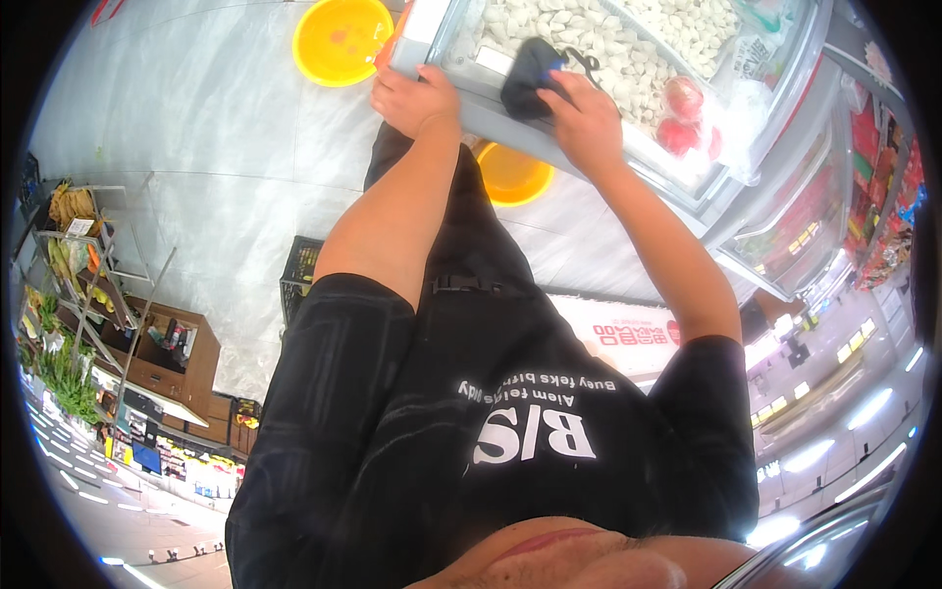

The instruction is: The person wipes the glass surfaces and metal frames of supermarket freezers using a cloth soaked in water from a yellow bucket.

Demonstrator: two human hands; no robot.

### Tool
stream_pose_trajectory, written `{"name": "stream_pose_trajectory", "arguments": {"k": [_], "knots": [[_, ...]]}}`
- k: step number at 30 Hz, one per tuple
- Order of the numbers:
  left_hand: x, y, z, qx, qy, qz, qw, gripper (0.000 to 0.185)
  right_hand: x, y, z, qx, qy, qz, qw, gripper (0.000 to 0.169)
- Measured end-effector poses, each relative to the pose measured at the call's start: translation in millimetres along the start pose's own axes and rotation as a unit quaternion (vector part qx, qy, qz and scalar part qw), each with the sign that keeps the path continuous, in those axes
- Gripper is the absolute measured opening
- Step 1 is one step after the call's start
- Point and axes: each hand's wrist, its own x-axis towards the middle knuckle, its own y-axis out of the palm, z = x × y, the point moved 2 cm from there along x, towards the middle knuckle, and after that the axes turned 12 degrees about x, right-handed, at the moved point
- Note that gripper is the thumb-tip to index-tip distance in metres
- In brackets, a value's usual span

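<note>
My left hand (pixel 416 96) grips the grey corner edge of a chest freezer (pixel 500 107) at the top of the view. A black pouch (pixel 526 81) with a cord and a blue patch lies at the front of the freezer's top. The fingers of my right hand (pixel 589 121) are on the pouch by the blue patch; their tips are partly hidden. Beyond the pouch are many pale dumplings (pixel 603 48), parted by a divider from more dumplings (pixel 684 33). Red items in a clear plastic bag (pixel 684 121) lie to the right of my right hand.
A yellow basin (pixel 342 40) stands on the grey floor (pixel 206 125) left of the freezer. Another yellow basin (pixel 515 173) is below its front edge. A black crate (pixel 300 269) is by my left arm. Left stand a produce rack (pixel 88 250) and a wooden cabinet (pixel 173 350).
</note>
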Motion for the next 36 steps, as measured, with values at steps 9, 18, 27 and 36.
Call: {"name": "stream_pose_trajectory", "arguments": {"k": [9,18,27,36], "knots": [[-0.5,0.2,-4.0,0.013,0.007,-0.02,1.0,0.053,49.3,57.5,11.1,-0.01,-0.002,0.029,1.0,0.03],[4.0,-0.3,1.3,0.034,0.004,-0.018,0.999,0.054,26.6,40.1,9.3,-0.026,-0.001,0.027,0.999,0.03],[0.2,2.6,-1.2,0.001,0.006,-0.014,1.0,0.052,-60.6,-46.4,-16.4,-0.093,0.091,0.04,0.991,0.038],[-2.1,0.0,-3.0,0.012,0.009,-0.012,1.0,0.053,-2.8,17.0,-2.2,-0.053,0.034,-0.042,0.997,0.032]]}}
